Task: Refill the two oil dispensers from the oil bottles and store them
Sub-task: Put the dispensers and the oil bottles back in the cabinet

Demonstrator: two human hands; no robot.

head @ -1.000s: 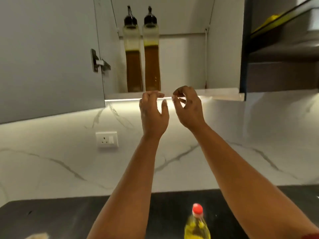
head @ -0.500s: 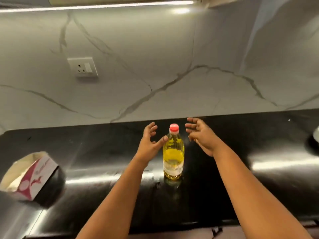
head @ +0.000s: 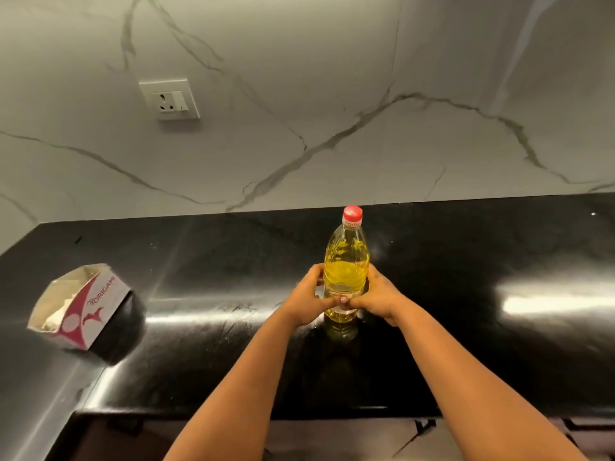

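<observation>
The oil bottle (head: 346, 261) stands upright on the black countertop (head: 466, 261), a little right of the middle, with its red cap (head: 352, 213) screwed on and yellow oil filling most of it. A band under the cap carries red lettering that begins "Fortu", the rest turned out of sight. The lower label is mostly covered by fingers and cannot be read. The left hand (head: 304, 302) and right hand (head: 379, 299) wrap the bottle's lower body from either side, thumbs meeting across the front. Off to the left sits a white and maroon tissue box (head: 80, 311) printed "ORIGAMI", tissue showing at its top. A white wall socket (head: 169, 98) is set in the marble backsplash (head: 366, 94).
</observation>
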